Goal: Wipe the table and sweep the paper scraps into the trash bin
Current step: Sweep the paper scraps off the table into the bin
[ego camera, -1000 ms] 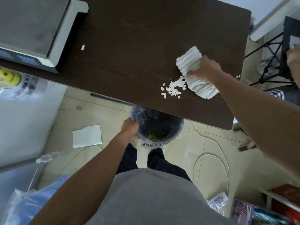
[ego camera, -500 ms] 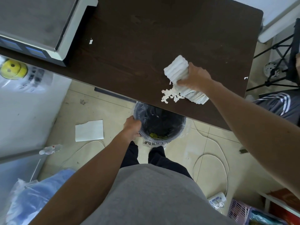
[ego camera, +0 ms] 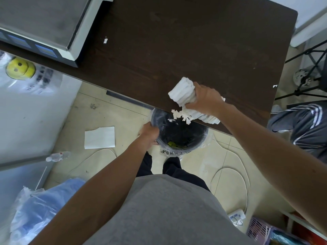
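Observation:
My right hand [ego camera: 205,99] grips a white cloth [ego camera: 184,92] at the near edge of the dark brown table [ego camera: 177,41]. A cluster of white paper scraps [ego camera: 180,115] sits right at that edge, some tipping over it above the black trash bin [ego camera: 178,134]. The bin is lined with a clear bag and stands partly under the table. My left hand [ego camera: 150,132] holds the bin's left rim. One lone scrap [ego camera: 105,40] lies farther back on the table near the scale, and another small scrap [ego camera: 274,86] is at the right edge.
A grey and white scale [ego camera: 46,27] occupies the table's far left. On the floor lie a white paper sheet [ego camera: 99,137], a plastic bottle [ego camera: 58,156], white cables [ego camera: 230,175] and a power strip [ego camera: 237,217]. Another person's leg [ego camera: 304,124] is at the right.
My right hand has dragged the cloth and the scrap pile toward me to the table's near edge; scraps now spill over the bin. My left hand stays on the bin rim.

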